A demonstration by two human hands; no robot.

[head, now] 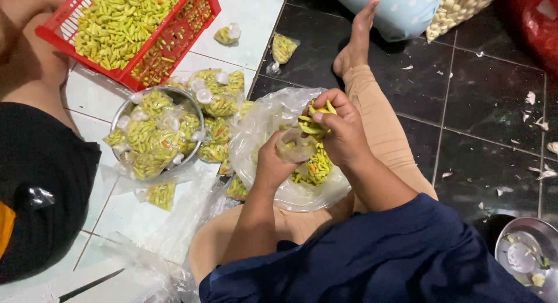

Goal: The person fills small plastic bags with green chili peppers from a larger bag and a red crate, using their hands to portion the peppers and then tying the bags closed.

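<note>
My right hand (pixel 343 131) grips a bunch of yellow-green chillies (pixel 312 123), their tips sticking out past my fingers. My left hand (pixel 273 163) holds a small clear plastic bag (pixel 293 146) by its open mouth, just below the chillies. Both hands hover over a large clear plastic bag (pixel 273 120) with more chillies (pixel 317 166) lying in it, resting on my lap. I sit on the floor in tan trousers and a dark blue top, one leg stretched forward.
A metal bowl (pixel 125 108) at left is heaped with small filled chilli bags; more lie beside it (pixel 218 97). A red basket (pixel 131 24) of loose chillies stands at top left. Another person in black sits at left. A metal dish (pixel 532 259) sits at bottom right.
</note>
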